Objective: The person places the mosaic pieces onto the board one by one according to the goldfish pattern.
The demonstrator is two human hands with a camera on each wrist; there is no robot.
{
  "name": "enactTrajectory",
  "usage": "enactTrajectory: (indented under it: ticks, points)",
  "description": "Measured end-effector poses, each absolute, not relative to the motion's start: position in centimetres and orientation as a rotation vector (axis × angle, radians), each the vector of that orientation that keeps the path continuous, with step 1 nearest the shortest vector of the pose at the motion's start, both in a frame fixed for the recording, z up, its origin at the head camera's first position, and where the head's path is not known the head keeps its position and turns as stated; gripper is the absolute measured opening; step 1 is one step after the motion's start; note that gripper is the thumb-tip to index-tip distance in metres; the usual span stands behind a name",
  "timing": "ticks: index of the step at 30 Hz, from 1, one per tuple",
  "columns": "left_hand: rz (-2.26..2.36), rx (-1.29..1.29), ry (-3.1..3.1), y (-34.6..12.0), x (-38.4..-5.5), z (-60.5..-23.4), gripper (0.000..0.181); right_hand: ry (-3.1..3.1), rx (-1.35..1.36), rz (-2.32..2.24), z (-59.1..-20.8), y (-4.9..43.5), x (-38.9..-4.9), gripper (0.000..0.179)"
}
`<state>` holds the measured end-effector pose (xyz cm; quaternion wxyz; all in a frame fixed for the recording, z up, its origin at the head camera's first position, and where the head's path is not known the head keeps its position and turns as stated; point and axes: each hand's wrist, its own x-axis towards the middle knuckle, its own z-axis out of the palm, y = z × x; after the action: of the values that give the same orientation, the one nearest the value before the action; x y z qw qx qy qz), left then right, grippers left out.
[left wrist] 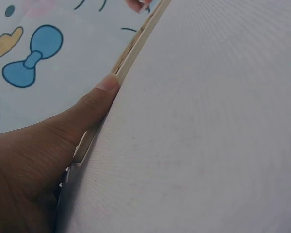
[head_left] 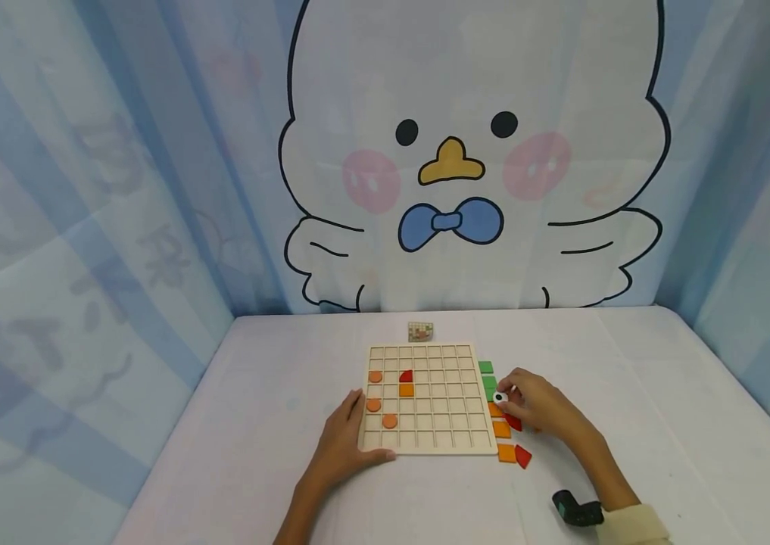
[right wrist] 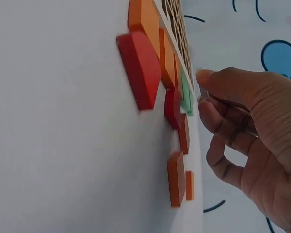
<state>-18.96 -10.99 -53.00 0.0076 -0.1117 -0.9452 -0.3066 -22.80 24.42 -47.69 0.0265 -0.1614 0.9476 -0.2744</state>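
A pale wooden grid board lies on the table. My left hand holds its near left corner, fingers along the left side and thumb against the front edge; the left wrist view shows the thumb on that edge. Beyond the board's right side, my right hand pinches a small white disc with a black dot between thumb and fingertips. In the right wrist view the disc shows edge-on, above the loose pieces. On the board sit several orange discs, a red quarter-round piece and an orange square.
Along the board's right edge lie green pieces, orange squares and red pieces. A small patterned item is behind the board. A black angled object is beside the right wrist. Printed curtains enclose the table.
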Motion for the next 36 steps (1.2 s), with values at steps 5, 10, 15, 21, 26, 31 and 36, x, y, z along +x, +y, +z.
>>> enactTrajectory:
  ticks: [5, 10, 15, 21, 26, 31, 36]
  points:
    - [-0.965, -0.354, -2.954, -11.0, -18.9, -53.0, 0.123, 2.906, -0.638, -0.873, -47.6, 22.5, -23.1, 0.021]
    - [-0.977, -0.357, -2.951, -11.0, -18.9, -53.0, 0.123, 2.895, -0.754, -0.864, -47.9, 20.5, -23.3, 0.02]
    - [-0.975, -0.366, -2.951, -10.9, -18.9, -53.0, 0.123, 2.893, -0.867, -0.851, -48.1, 18.8, -23.6, 0.018]
    - [-0.952, -0.359, -2.958, -10.8, -19.0, -52.9, 0.123, 2.89, -0.949, -0.841, -48.1, 16.5, -23.8, 0.018]
    - [-0.946, -0.381, -2.94, -10.9, -19.0, -52.8, 0.122, 2.89, -0.948, -0.801, -48.3, 14.7, -24.3, 0.018]
    - [-0.925, -0.385, -2.944, -11.0, -19.1, -53.0, 0.122, 2.857, -0.993, -0.844, -48.7, 13.1, -24.5, 0.018]
    - [-0.942, -0.366, -2.954, -11.1, -19.1, -53.2, 0.123, 2.821, -0.943, -0.882, -49.1, 11.8, -24.5, 0.019]
